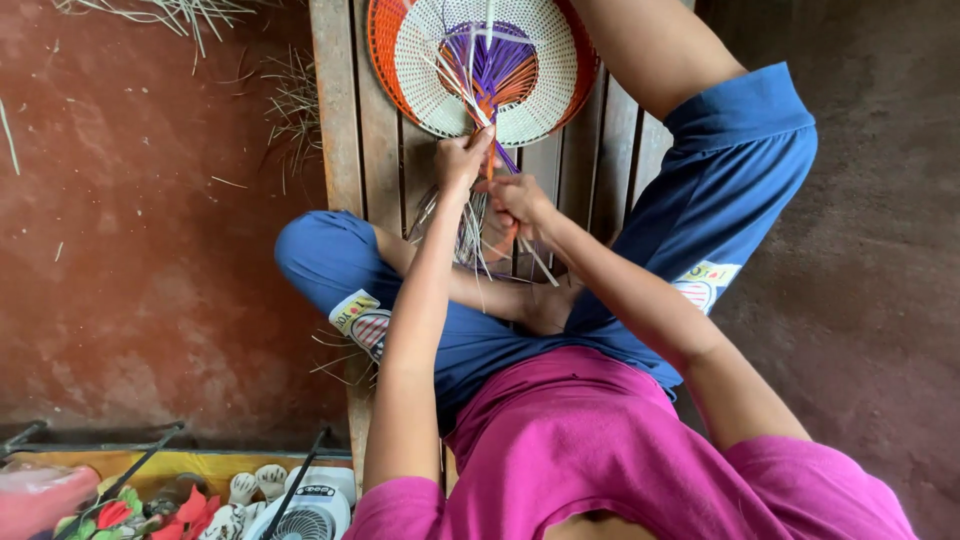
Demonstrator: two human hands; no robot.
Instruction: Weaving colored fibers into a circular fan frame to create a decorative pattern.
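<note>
A round woven fan (480, 65) with an orange rim, a white band and a purple centre lies on a wooden slatted bench (370, 130) in front of me. My left hand (462, 158) pinches thin white strips at the fan's base. My right hand (520, 203) grips the bundle of loose strips (470, 235) just below it, next to the left hand. The strip ends hang down over my crossed legs in blue shorts.
Red earthen floor (140, 250) lies to the left, with dry straw (290, 100) scattered near the bench. At the lower left stand a small white fan (315, 515), white figurines and red flowers on a yellow surface. A dark floor is on the right.
</note>
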